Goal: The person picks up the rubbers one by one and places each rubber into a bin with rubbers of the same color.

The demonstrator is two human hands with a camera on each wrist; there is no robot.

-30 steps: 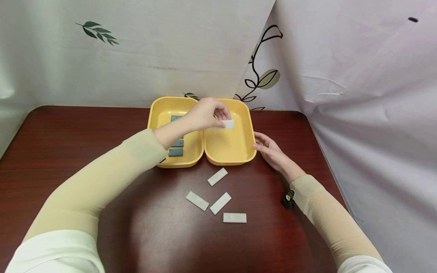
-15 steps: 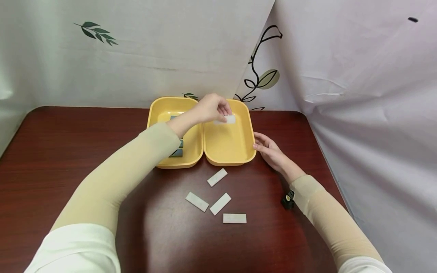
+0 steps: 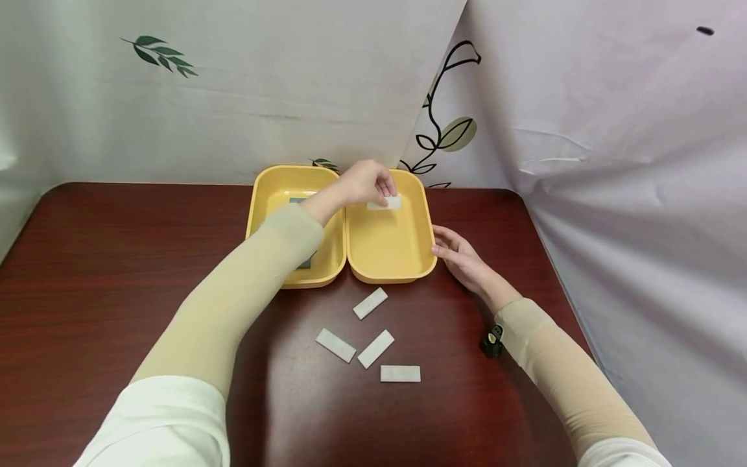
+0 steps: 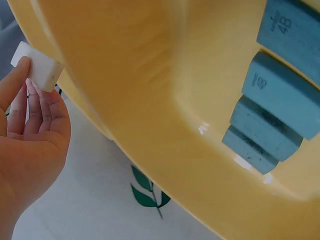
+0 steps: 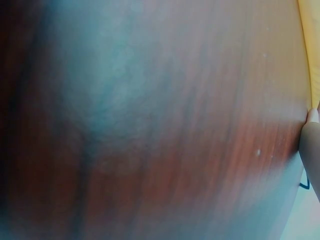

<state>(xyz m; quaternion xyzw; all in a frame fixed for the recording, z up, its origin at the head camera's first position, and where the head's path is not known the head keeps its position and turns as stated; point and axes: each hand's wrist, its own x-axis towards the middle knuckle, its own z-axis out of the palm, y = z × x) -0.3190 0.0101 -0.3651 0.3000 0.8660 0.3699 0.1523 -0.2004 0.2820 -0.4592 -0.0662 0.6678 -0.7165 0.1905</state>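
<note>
My left hand [image 3: 369, 184] pinches a white eraser [image 3: 392, 202] between thumb and fingertips, over the far half of the right yellow tray [image 3: 390, 271]. Up close in the left wrist view, the same small white block [image 4: 41, 66] has its narrow end turned outward. My right hand [image 3: 462, 259] rests against that tray's right outer wall, thumb tip at the rim and fingers alongside. Blue-grey erasers [image 4: 280, 95], several of them marked 4B or plain, lie in a row in the left yellow tray [image 3: 259, 194]; my left forearm hides most of them in the head view.
Nearer me on the dark red table [image 3: 455, 402] lie several white erasers, among them one at the front [image 3: 400, 373] and one by the tray [image 3: 370, 303]. A small black object [image 3: 491, 341] is by my right cuff. White curtains stand behind and to the right.
My left hand has moved slightly farther back with the white eraser, and its forearm has swung right, covering more of the blue-grey erasers. My right hand stays against the tray.
</note>
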